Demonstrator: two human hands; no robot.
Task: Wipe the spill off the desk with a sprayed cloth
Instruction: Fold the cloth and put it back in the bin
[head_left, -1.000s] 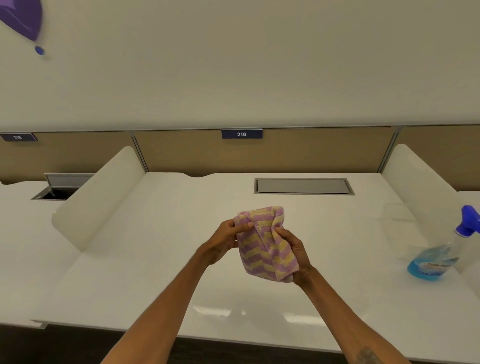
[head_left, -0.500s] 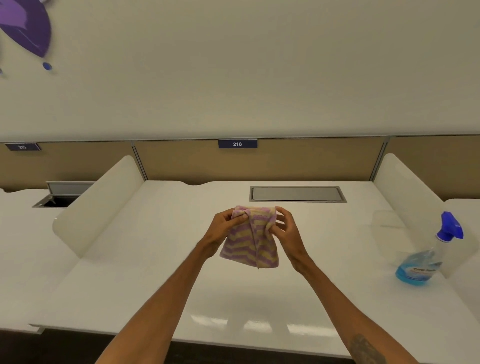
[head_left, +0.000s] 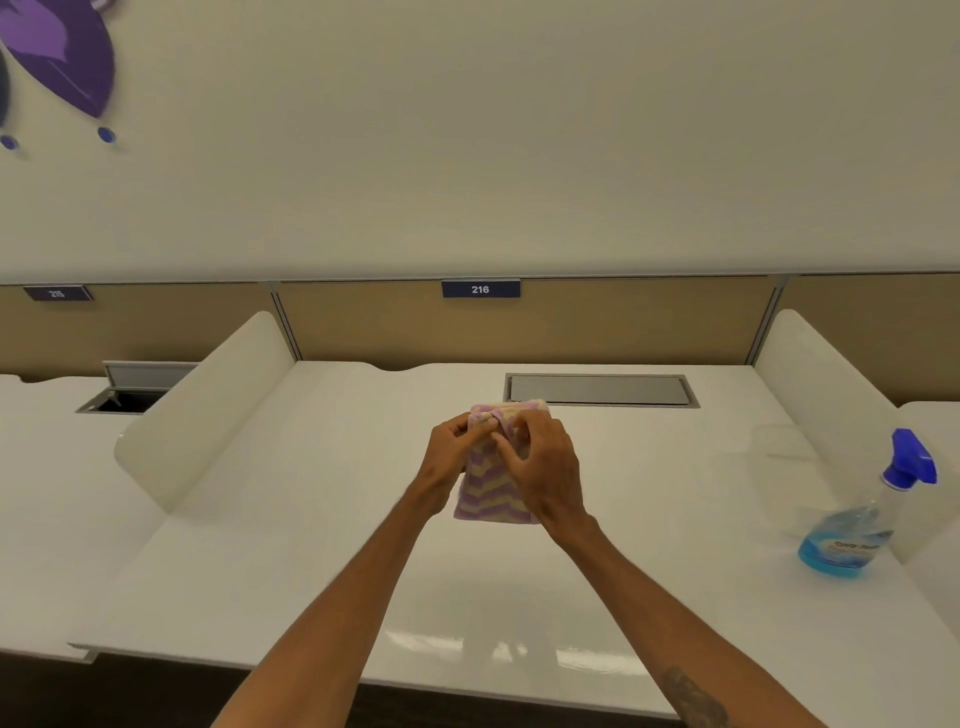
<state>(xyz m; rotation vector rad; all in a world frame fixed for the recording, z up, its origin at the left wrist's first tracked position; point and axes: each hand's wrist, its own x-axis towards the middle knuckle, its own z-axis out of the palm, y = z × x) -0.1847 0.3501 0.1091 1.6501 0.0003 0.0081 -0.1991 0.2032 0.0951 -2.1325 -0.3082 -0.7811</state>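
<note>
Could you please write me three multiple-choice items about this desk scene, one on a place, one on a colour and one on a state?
1. Where does the spray bottle stand?
A. on the desk's right side
B. on the desk's left side
C. in a hand

2. What colours is the cloth?
A. green and white
B. purple and yellow
C. plain red

3. How is the cloth held?
A. lying flat on the desk
B. by one hand only
C. by both hands, lifted off the desk

Answers: 1 A, it stands by the right divider. 2 B, its zigzag stripes show both colours. 3 C, the left hand and right hand pinch its top edge.
</note>
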